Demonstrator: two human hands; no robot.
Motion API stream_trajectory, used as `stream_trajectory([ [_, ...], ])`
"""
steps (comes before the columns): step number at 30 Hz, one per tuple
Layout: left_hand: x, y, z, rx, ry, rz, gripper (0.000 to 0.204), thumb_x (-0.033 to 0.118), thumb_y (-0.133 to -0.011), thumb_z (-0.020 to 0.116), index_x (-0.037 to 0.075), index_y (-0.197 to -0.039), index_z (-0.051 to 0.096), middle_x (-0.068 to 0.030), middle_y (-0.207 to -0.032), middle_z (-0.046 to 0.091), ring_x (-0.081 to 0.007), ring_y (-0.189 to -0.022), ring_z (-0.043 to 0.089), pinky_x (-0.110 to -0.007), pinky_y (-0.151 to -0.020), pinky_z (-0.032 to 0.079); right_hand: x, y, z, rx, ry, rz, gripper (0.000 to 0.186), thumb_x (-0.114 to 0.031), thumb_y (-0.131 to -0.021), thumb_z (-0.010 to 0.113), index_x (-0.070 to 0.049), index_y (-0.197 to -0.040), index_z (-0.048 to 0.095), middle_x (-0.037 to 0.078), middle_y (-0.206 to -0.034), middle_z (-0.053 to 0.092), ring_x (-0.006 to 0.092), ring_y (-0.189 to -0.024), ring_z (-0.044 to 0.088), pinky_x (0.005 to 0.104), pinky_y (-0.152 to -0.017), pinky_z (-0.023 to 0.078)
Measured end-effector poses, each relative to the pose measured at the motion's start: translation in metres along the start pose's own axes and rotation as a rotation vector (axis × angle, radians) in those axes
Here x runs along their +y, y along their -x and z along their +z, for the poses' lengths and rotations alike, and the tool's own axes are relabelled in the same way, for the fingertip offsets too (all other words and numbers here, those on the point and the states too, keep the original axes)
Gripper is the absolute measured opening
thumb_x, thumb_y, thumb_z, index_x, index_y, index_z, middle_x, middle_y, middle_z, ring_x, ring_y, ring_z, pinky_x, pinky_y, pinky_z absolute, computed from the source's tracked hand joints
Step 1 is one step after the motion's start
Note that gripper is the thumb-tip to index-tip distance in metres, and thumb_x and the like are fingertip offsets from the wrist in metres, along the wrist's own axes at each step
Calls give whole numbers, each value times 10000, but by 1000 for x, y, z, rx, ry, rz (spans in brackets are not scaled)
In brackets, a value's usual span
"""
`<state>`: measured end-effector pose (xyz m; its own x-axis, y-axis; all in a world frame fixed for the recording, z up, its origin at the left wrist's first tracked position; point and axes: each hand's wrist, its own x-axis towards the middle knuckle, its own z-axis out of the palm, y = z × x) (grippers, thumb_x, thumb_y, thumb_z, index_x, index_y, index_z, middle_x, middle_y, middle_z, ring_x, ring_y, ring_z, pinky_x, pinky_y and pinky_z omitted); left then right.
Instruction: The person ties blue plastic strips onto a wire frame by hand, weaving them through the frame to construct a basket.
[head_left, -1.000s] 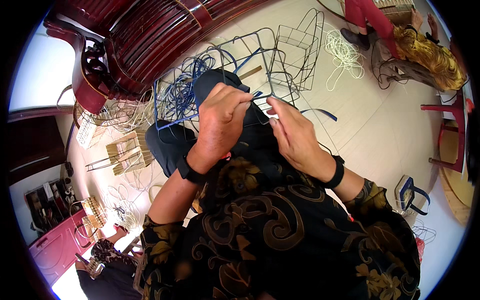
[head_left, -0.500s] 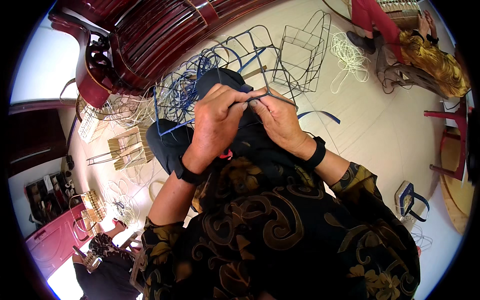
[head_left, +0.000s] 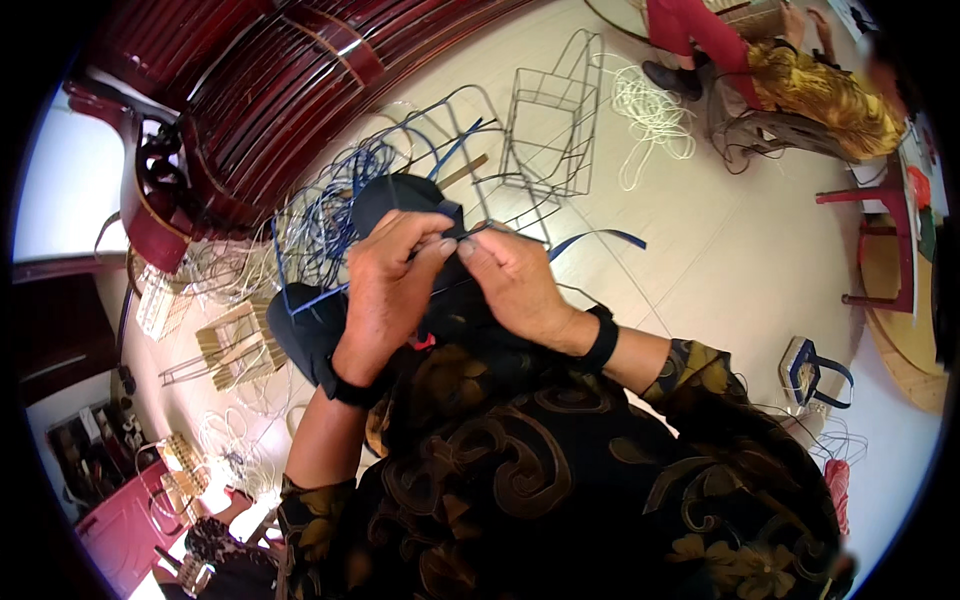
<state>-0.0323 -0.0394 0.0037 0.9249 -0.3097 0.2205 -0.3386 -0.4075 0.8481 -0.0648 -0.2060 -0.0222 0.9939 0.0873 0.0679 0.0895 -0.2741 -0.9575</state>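
Observation:
A wire basket frame [head_left: 478, 180] rests across my lap, its left edge wrapped in blue strip. My left hand [head_left: 392, 280] is closed, thumb and forefinger pinched at the frame's near rim, on a narrow dark-blue strip. Right beside it, my right hand [head_left: 520, 290] is closed too, its thumb and fingers gripping the wire rim. The fingertips of both hands nearly touch, and the exact spot where strip and wire meet is partly hidden. A loose blue strip end [head_left: 605, 236] curls out to the right of the frame.
Tangled blue strips [head_left: 325, 215] lie beyond my left knee, before a dark red wooden bench [head_left: 270, 100]. Another wire frame [head_left: 550, 125] stands ahead, near a pale cord coil [head_left: 650, 110]. A co-worker [head_left: 815, 90] sits at far right; a woven piece [head_left: 240, 345] lies left.
The whole view has shifted, so my hands and the frame appear lower and further left. Both hands keep their pinch close together at the rim.

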Motion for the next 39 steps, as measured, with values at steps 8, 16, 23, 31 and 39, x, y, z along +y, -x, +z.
stream_trajectory([
  [8,7,-8,-6,-82,-96,46,87,-16,-787,667,0,-865,632,-120,-742,595,-287,-725,567,-359,-651,452,-4,0,1,94,225,-223,127,-66,-881,597,-1,-796,528,188,-726,549,397,-661,562,426,-580,446],
  [16,6,-5,-2,-72,-122,60,98,-8,-793,642,0,-884,607,-138,-783,606,-299,-747,567,-391,-663,450,-18,1,3,-16,-395,372,233,-167,-938,567,-34,-747,575,4,-667,493,76,-567,443,260,-501,364],
  [23,5,-2,4,39,21,-12,62,-9,-778,652,17,-827,624,-109,-750,619,-270,-712,582,-354,-650,467,-12,3,6,-4,-444,428,243,-197,-941,593,-70,-735,578,-52,-635,480,39,-511,379,206,-460,303],
  [31,4,-1,6,70,-13,34,33,-5,-780,644,13,-808,643,-107,-753,635,-284,-751,604,-362,-667,480,-16,1,1,-29,-561,487,235,-171,-947,583,-47,-749,610,-55,-632,476,32,-542,371,219,-473,290],
  [39,-2,-3,5,20,-15,40,75,0,-793,653,17,-863,673,-113,-770,646,-292,-769,613,-365,-674,486,-25,0,-2,-68,-429,452,241,-159,-946,570,-30,-752,631,-34,-649,538,32,-593,446,202,-520,342],
])
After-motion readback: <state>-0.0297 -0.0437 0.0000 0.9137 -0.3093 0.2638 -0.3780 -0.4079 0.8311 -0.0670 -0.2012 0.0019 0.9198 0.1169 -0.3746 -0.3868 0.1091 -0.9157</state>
